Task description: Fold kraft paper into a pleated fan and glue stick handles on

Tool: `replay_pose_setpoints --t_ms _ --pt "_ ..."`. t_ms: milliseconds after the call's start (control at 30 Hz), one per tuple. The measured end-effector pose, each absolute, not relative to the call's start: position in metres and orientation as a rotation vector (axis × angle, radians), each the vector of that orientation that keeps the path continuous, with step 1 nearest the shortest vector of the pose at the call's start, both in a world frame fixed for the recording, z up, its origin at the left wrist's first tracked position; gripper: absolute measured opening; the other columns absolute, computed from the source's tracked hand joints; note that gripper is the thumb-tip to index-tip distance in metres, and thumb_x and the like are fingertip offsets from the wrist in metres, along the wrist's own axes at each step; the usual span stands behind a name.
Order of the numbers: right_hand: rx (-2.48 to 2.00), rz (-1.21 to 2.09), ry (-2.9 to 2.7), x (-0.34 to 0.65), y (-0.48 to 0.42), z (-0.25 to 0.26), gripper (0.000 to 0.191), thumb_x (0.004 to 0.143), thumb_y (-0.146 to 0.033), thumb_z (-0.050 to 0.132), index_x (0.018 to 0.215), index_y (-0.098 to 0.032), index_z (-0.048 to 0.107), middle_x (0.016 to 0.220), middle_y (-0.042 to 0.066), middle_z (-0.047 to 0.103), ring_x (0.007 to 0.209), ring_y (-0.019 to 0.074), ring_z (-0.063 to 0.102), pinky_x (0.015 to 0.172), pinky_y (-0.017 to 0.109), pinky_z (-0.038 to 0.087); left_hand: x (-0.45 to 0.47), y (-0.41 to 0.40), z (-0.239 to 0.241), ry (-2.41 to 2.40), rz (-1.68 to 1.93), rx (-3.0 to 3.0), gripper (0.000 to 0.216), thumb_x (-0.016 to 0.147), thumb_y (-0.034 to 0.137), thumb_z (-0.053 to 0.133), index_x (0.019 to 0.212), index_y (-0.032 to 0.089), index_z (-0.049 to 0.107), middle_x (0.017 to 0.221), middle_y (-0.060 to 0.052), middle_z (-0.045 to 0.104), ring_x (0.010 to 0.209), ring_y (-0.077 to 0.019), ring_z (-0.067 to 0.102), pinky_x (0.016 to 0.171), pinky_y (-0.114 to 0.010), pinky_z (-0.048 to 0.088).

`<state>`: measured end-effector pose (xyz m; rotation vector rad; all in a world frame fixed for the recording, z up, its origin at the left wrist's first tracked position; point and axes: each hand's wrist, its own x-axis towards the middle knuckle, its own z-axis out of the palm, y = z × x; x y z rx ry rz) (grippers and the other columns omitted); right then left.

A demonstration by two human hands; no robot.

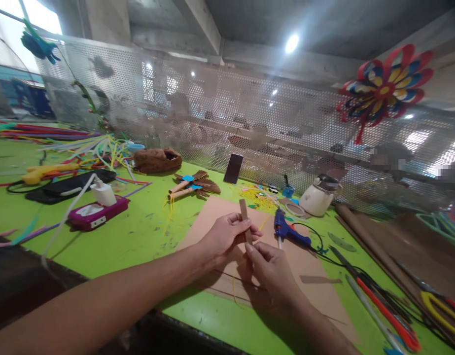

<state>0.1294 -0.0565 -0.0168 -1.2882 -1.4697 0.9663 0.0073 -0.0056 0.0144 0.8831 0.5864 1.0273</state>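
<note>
My left hand (227, 235) is closed around a narrow brown paper strip (244, 211) that stands nearly upright above a sheet of brown cardboard (316, 286). My right hand (267, 266) pinches the lower end of the same strip with its fingertips. Both hands hover over the cardboard, which lies on the green table (138, 236). A blue glue gun (286, 230) lies just right of the hands, its black cord trailing to the right.
Two small brown paper brooms (193, 186), a dark phone (233, 168) leaning on the mesh screen, a white pot (318, 197), a pink power bank with charger (97, 211), coloured strips (83, 148), a yellow glue gun (46, 172), rolled brown paper (378, 246) and red-handled tools (390, 315) surround the work area. A paper pinwheel (384, 88) hangs upper right.
</note>
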Motion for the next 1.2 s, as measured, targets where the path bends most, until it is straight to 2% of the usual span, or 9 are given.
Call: replay_pose_setpoints --t_ms 200,433,567,667,767,933,1033,1200 --pt "-1.289 0.908 -1.446 0.126 -0.053 -0.014 0.042 0.083 -0.047 0.049 0.055 -0.016 0.052 0.051 0.000 0.050 0.051 0.0118 0.044 0.047 0.022 0.034 0.011 -0.008 0.009 0.549 1.028 0.897 0.013 0.079 0.024 0.059 0.076 0.012 0.056 0.072 -0.007 0.064 0.060 -0.0146 0.060 0.058 -0.028 0.047" --pt "-1.303 0.828 -1.556 0.125 -0.060 -0.014 0.042 0.084 -0.042 0.047 0.052 -0.015 0.048 0.048 -0.001 0.043 0.047 0.0100 0.039 0.044 0.022 0.030 0.003 0.003 0.009 0.525 1.140 0.900 0.017 0.079 0.030 0.061 0.082 0.014 0.057 0.080 -0.007 0.065 0.080 -0.0175 0.062 0.082 -0.035 0.046" --pt "-1.310 0.594 -1.684 0.125 -0.065 -0.013 0.041 0.085 -0.036 0.044 0.050 -0.015 0.051 0.048 0.000 0.046 0.046 0.0102 0.041 0.045 0.022 0.030 -0.004 0.008 0.017 0.455 1.139 0.937 0.020 0.080 0.033 0.059 0.081 0.013 0.060 0.085 -0.009 0.065 0.084 -0.0189 0.061 0.089 -0.038 0.043" --pt "-1.331 0.442 -1.717 0.126 -0.066 -0.015 0.041 0.086 -0.034 0.044 0.050 -0.016 0.052 0.047 -0.001 0.046 0.044 0.0100 0.041 0.045 0.023 0.028 -0.004 0.005 0.021 0.445 1.051 0.970 0.027 0.082 0.038 0.055 0.082 0.011 0.061 0.086 -0.011 0.065 0.083 -0.0197 0.061 0.087 -0.037 0.043" --pt "-1.314 0.345 -1.741 0.128 -0.066 -0.015 0.037 0.086 -0.032 0.045 0.052 -0.017 0.053 0.049 -0.001 0.047 0.046 0.0110 0.040 0.047 0.024 0.028 0.000 -0.002 0.018 0.427 0.946 0.991 0.035 0.083 0.044 0.051 0.083 0.010 0.060 0.084 -0.012 0.064 0.078 -0.0195 0.061 0.078 -0.035 0.045" --pt "-1.251 0.246 -1.830 0.134 -0.068 -0.010 0.033 0.086 -0.031 0.047 0.056 -0.019 0.055 0.051 0.000 0.050 0.048 0.0123 0.043 0.052 0.026 0.031 0.008 -0.005 0.004 0.422 0.908 0.965 0.032 0.079 0.043 0.059 0.078 0.011 0.058 0.072 -0.005 0.058 0.061 -0.0118 0.053 0.063 -0.026 0.042" --pt "-1.261 0.162 -1.785 0.141 -0.068 -0.003 0.028 0.087 -0.030 0.049 0.062 -0.018 0.057 0.057 0.001 0.054 0.054 0.0131 0.048 0.055 0.025 0.035 0.008 -0.003 0.001 0.426 0.910 0.934 0.026 0.077 0.038 0.063 0.077 0.012 0.059 0.071 -0.002 0.055 0.061 -0.0096 0.049 0.064 -0.023 0.040" --pt "-1.130 -0.034 -1.746 0.153 -0.062 0.010 0.011 0.086 -0.020 0.050 0.089 -0.016 0.060 0.080 0.005 0.057 0.074 0.0164 0.053 0.068 0.028 0.044 0.009 -0.005 0.004 0.417 0.818 0.994 0.027 0.074 0.037 0.067 0.077 0.011 0.062 0.076 -0.005 0.057 0.072 -0.0126 0.052 0.069 -0.024 0.039"
